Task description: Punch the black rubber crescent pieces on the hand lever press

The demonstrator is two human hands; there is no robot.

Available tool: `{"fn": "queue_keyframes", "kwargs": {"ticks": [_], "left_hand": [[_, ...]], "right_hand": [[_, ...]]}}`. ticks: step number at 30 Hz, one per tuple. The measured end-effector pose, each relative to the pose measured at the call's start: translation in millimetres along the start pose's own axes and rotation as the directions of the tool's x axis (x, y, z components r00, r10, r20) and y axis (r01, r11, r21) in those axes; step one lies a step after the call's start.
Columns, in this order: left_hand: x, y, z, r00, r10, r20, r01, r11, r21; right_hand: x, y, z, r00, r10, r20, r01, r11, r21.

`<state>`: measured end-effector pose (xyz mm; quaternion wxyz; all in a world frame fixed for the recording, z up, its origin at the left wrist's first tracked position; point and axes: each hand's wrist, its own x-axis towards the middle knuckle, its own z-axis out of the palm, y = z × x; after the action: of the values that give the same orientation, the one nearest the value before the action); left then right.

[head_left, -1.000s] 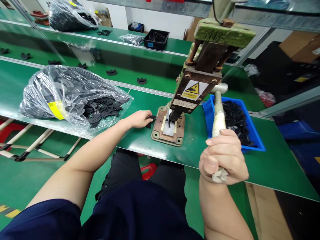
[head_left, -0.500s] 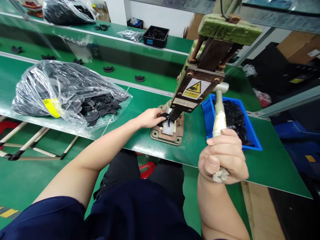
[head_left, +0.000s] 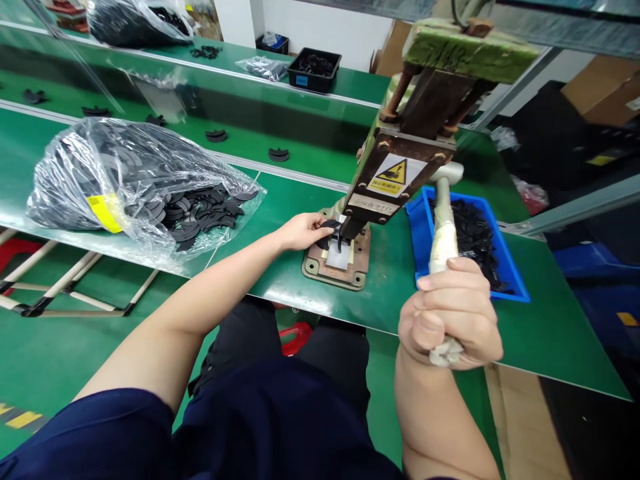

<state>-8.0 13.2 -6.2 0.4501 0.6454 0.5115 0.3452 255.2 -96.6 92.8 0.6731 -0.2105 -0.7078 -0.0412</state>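
My left hand (head_left: pixel 306 232) pinches a black curved plastic piece (head_left: pixel 327 225) at the base of a hand press (head_left: pixel 395 167). Part of that piece sits under the press's lowered ram, so its far end is hidden. Beneath it lies a pale metal plate (head_left: pixel 337 259) on the rusty press base (head_left: pixel 357 277). My right hand (head_left: pixel 453 317) is wrapped round the taped press lever (head_left: pixel 443 237), whose upper end meets a metal crossbar beside the press head.
A clear plastic bag (head_left: pixel 120 180) spills black curved pieces onto the green bench at left. Right of the press stands a blue bin (head_left: pixel 517 283) of black parts. Several similar pieces lie spaced along the green strip behind, with a black tray (head_left: pixel 315 81) farther back.
My view has shifted slightly. Both hands stay where they were, the left at the piece on the press base and the right on the lever, with little visible movement.
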Motion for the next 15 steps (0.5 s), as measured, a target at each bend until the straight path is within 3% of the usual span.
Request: {"fn": "queue_keyframes", "kwargs": {"ticks": [8, 15], "left_hand": [[5, -4, 3.7, 0.998, -0.062, -0.029, 0.060, 0.996, -0.063], [9, 9, 0.8, 0.980, -0.188, 0.065, 0.195, 0.974, -0.117]], "right_hand": [[-3, 3, 9, 0.995, -0.011, -0.103, 0.011, 1.000, -0.001], [-3, 13, 18, 0.973, -0.084, -0.215, 0.086, 0.996, -0.002]]}}
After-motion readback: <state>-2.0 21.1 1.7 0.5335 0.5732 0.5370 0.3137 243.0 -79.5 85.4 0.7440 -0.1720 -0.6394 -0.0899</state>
